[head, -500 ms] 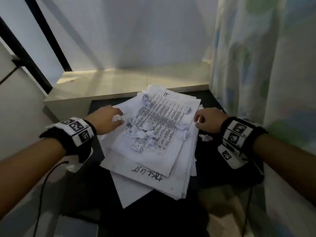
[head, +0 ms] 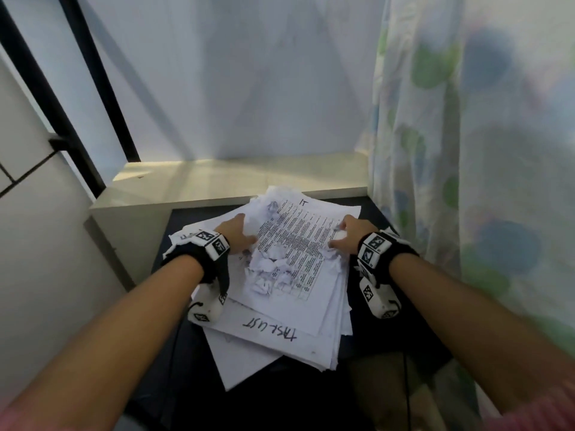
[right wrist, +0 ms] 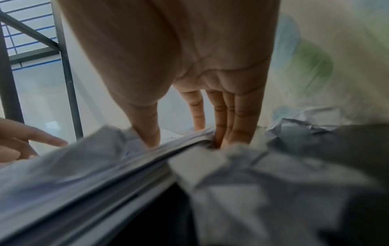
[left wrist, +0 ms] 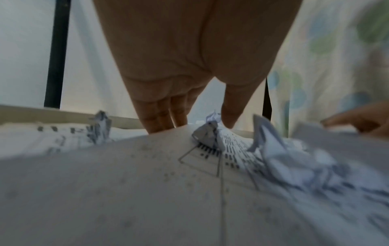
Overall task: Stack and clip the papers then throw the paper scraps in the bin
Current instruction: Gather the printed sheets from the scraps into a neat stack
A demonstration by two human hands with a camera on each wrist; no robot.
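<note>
A loose paper stack (head: 298, 306) lies askew on a dark table (head: 264, 399). The top sheet is printed, and a lower sheet reads "TASK LIST" (head: 270, 331). Several crumpled paper scraps (head: 267, 275) sit on the top sheet; they also show as scraps (left wrist: 273, 149) in the left wrist view. My left hand (head: 236, 234) rests on the pile's left side, fingers (left wrist: 160, 119) straight and touching the paper. My right hand (head: 340, 236) is at the right edge. Its thumb (right wrist: 147, 133) lies on the top sheet and its straight fingers (right wrist: 238, 126) press against the stack's side. Neither hand holds anything.
A pale ledge (head: 217, 178) runs behind the table, with black frame bars (head: 93, 104) at the left. A dotted curtain (head: 466, 150) hangs close on the right. More crumpled paper (right wrist: 305, 119) lies right of the stack. No clip or bin is in view.
Both hands have slid forward along the pile's sides. The right hand has uncurled, with its thumb now on the top sheet. The papers lie much as before.
</note>
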